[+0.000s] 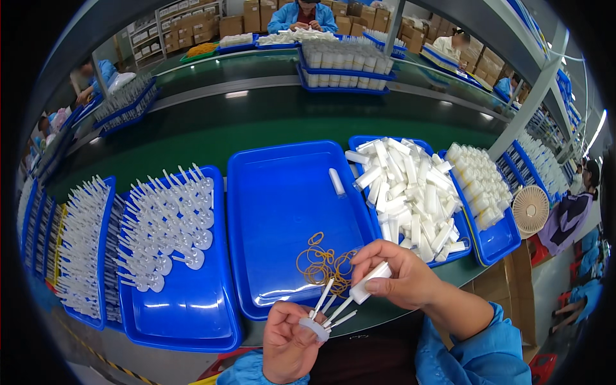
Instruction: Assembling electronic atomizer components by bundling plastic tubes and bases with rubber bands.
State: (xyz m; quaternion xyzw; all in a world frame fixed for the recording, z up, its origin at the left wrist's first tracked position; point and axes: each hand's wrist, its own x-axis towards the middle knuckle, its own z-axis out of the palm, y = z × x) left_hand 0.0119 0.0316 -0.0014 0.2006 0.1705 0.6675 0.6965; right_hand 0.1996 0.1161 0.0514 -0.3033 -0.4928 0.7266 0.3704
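My left hand (285,343) is closed around a translucent round base (314,330) with several thin white rods standing up from it, tilted to the right. In my right hand (405,276), thumb and fingers pinch a white rectangular sleeve (370,283). Its lower end meets the tip of one of the rods; how far the rod goes in cannot be seen. Both hands are over the front edge of a blue tray (282,192). Yellow-brown rubber bands (313,264) lie in that tray, and one white sleeve (336,182) rests near its upper right corner.
A tray on the right is heaped with white sleeves (410,186); clear cups (478,173) stand beyond it beside a small round fan (530,209). Rodded bases fill part of a left tray (183,314). Across the green belt (256,122), a person in blue (301,19) works.
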